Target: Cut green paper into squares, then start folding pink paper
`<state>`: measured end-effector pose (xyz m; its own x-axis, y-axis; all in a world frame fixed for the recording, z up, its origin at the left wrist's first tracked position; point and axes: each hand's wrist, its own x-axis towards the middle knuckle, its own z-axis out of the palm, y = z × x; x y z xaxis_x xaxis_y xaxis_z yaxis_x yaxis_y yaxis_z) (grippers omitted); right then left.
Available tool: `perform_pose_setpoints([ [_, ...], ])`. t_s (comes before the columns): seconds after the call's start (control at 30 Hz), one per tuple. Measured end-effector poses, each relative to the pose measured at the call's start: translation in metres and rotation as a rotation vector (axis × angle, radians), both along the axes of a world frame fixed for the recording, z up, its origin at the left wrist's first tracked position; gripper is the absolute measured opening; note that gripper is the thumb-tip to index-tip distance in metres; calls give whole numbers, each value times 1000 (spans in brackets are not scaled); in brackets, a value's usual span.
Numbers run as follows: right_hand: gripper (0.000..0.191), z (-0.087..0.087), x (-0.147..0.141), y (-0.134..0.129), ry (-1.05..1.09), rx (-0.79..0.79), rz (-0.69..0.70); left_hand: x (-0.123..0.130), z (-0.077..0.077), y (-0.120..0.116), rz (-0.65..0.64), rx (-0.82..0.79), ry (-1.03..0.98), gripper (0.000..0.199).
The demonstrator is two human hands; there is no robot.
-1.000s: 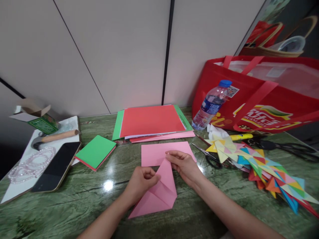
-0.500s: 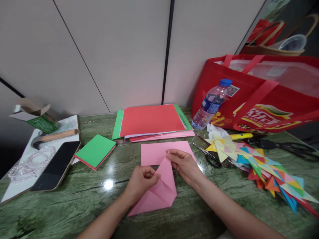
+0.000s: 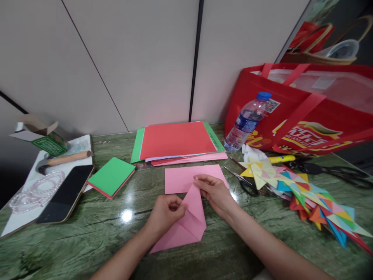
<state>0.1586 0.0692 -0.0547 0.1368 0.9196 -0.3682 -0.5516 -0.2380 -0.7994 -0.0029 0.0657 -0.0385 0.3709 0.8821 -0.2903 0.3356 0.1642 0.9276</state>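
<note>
A pink sheet of paper [image 3: 190, 223], partly folded with creases across it, is held between my two hands above the green marbled table [image 3: 116, 249]. My left hand [image 3: 169, 212] pinches its left edge between thumb and bent fingers. At the raised top corner, the fingertips of my right hand [image 3: 212, 190] grip the paper. Just behind lies a flat pink rectangle of paper [image 3: 186, 177], which the raised corner overlaps in view. Small scissors [image 3: 244, 184] rest to the right of that rectangle.
Red and green sheets [image 3: 177, 140] are stacked by the wall. Leftward lie green squares [image 3: 112, 177], a phone [image 3: 67, 194], beads [image 3: 37, 192] and a wooden-handled tool [image 3: 70, 158]. A bottle [image 3: 244, 122], red bag [image 3: 297, 112] and colourful folded-paper pieces [image 3: 314, 194] occupy the right.
</note>
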Motion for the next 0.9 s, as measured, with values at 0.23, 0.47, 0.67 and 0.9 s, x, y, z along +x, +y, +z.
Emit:
perform_pose_setpoints([
  [0.23,23,1,-1,0,11,-3,2,0,1,0,0,-2,3,21],
  [0.47,24,0,0,0,-3,3,-3,1,1,0,-2,-1,17,22],
  [0.67,25,0,0,0,10,-8,-7,0,1,0,-2,-8,17,22],
  [0.9,25,2,-1,-1,45,-10,-8,0,1,0,-10,-6,13,23],
])
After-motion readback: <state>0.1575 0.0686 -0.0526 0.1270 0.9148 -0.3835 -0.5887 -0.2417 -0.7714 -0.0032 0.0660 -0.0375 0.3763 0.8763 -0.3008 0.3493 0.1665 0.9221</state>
